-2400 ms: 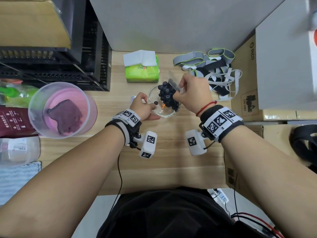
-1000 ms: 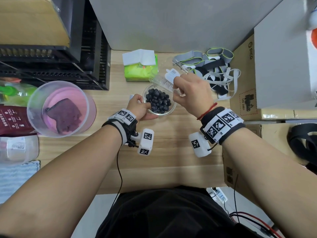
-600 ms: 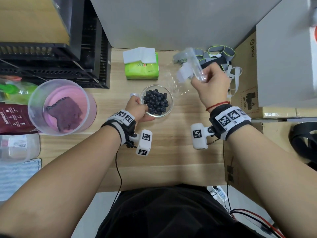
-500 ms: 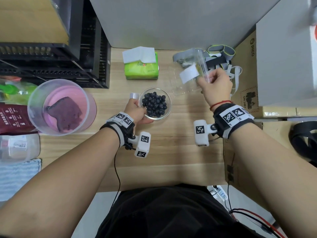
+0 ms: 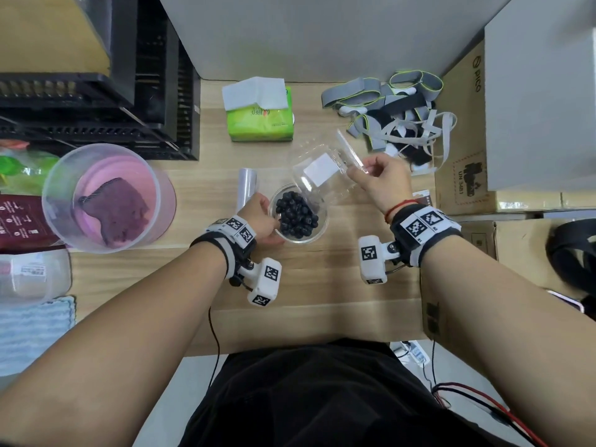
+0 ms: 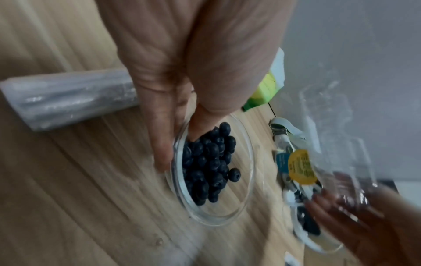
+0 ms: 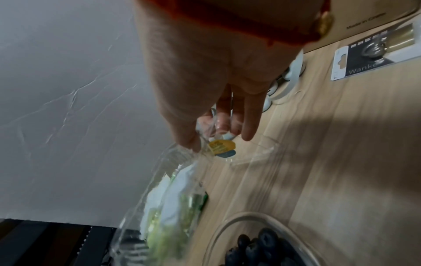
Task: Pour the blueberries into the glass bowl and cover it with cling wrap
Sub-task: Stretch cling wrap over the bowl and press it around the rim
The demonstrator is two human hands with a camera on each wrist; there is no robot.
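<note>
Pinching glass bowl rim, left hand partly hides cling wrap roll, right hand seemingly grips blurred clamshell

- "PICO" runs up the side of a brown cardboard box at the bench's 2 o'clock corner; a stamped panel lower on the same face reads "UN 3481".
- "Made in China" is printed on a brown carton in the right wrist view.
- A dark hang-tag card lying flat on the bench just below that carton shows "Wanke", cut off at its edge.
- The green tissue pack at 12 o'clock carries print too small to read.
- The yellow sticker on the clear plastic clamshell is blurred.
</note>
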